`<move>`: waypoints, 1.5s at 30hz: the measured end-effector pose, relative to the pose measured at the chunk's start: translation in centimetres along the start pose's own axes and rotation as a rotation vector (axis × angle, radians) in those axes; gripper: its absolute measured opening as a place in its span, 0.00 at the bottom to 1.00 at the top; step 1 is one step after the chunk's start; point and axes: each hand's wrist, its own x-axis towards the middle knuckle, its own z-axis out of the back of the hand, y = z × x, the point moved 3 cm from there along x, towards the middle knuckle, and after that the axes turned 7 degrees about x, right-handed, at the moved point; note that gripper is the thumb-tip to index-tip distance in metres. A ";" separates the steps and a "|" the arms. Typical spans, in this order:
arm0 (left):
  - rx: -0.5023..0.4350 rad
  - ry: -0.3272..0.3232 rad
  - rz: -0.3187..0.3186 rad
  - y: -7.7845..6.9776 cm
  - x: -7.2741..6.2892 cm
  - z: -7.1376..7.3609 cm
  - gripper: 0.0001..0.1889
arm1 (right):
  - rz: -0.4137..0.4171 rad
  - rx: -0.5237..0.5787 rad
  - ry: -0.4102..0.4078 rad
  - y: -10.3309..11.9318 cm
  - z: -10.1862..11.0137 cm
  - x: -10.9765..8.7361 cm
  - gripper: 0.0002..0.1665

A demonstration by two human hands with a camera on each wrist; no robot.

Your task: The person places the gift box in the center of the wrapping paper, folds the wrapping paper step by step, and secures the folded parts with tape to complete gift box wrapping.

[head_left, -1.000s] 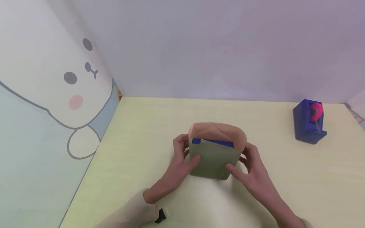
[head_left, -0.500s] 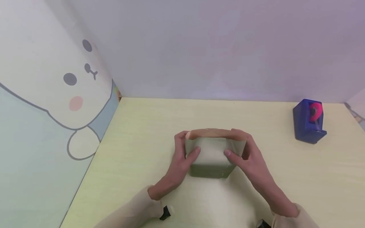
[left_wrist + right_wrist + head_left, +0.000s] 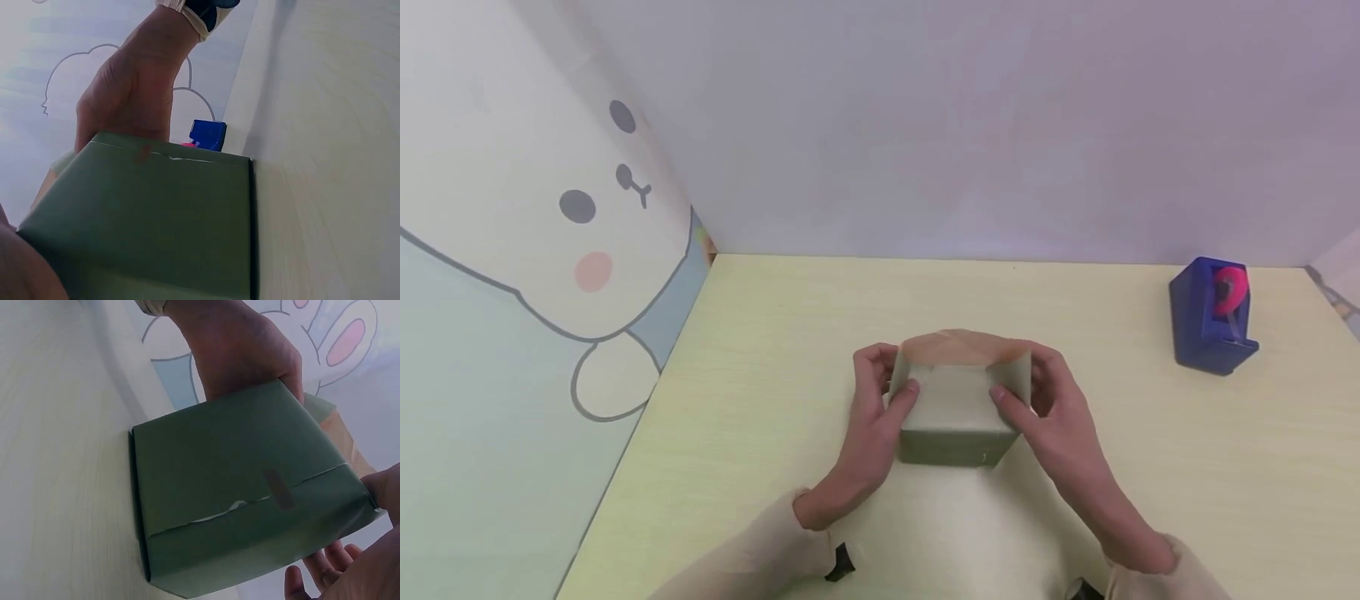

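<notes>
A box-shaped parcel in green wrapping paper (image 3: 958, 446) stands on the table between my hands. Its near flap lies folded over the top, and the paper's brown inner side (image 3: 958, 346) rises behind. My left hand (image 3: 872, 433) grips the paper at the left, thumb on the folded flap and fingers behind the side. From the right, my right hand (image 3: 1067, 433) pinches the paper the same way. In the right wrist view, a seam with a small strip of tape (image 3: 278, 489) runs across the green face. What the paper encloses is hidden.
A blue tape dispenser (image 3: 1210, 317) with a pink roll sits at the table's back right. Behind the pale table (image 3: 760, 350) rises a plain wall (image 3: 925, 125). A panel with a cartoon animal (image 3: 535, 192) borders the left side.
The near paper flap has folded over the top, covering the blue thing that showed inside. Both thumbs have shifted up the paper, and the brown far edge has tipped and risen slightly again.
</notes>
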 end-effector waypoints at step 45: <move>0.316 -0.248 -0.408 -3.8 -1.7 0.0 0.25 | -0.123 -0.159 -0.043 0.7 -2.0 -0.6 0.34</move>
